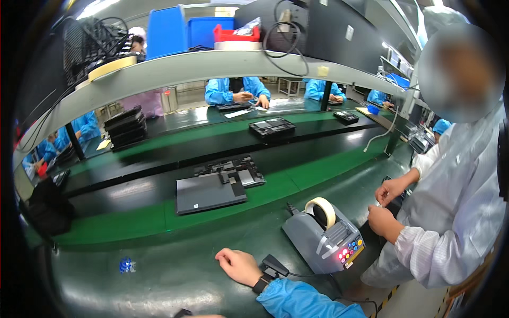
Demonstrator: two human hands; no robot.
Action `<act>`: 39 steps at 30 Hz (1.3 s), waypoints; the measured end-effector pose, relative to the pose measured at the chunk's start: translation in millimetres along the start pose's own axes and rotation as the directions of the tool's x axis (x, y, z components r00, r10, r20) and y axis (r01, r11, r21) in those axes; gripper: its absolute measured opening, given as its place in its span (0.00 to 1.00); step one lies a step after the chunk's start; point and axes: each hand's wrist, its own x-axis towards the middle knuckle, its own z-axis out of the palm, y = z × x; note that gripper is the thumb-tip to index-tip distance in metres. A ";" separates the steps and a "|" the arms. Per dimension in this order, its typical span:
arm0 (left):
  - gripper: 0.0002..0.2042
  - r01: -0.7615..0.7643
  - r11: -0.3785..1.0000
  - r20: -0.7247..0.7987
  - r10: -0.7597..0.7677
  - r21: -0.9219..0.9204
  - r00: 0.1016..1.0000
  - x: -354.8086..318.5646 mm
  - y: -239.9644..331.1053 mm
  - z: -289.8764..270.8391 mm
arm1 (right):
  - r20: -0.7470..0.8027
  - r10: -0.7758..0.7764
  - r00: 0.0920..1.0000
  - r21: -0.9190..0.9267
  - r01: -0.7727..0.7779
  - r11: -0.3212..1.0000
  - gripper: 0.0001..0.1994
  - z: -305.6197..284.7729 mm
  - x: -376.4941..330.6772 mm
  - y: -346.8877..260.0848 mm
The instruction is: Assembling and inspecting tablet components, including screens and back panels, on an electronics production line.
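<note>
The grey tape dispenser (309, 245) stands right of the hands (241, 268).

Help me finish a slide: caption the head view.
Right hand, blue-sleeved, over a dark green workbench, left of a grey tape dispenser, with a flat grey panel beyond.

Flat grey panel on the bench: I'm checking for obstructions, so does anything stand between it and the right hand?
Nothing visible does; only bench surface and the bright green strip lie between the right hand and the flat grey panel. The tape dispenser stands off to the right.
</note>
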 end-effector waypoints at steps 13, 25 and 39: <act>0.17 -0.710 0.658 -0.192 0.753 0.252 0.630 -43.7 70.8 -28.3 | -0.714 0.204 0.670 0.215 -0.067 0.974 0.18 -30.4 170.2 52.3; 0.16 -0.926 0.351 -0.234 0.921 0.142 0.313 -105.0 113.0 -49.9 | -0.448 0.438 0.780 -0.309 -0.594 0.742 0.30 -79.4 257.7 157.6; 0.17 -0.937 0.339 -0.262 0.915 0.084 0.307 -113.0 120.2 -49.5 | -0.063 0.604 0.794 0.822 -0.303 0.483 0.18 -34.2 219.5 103.0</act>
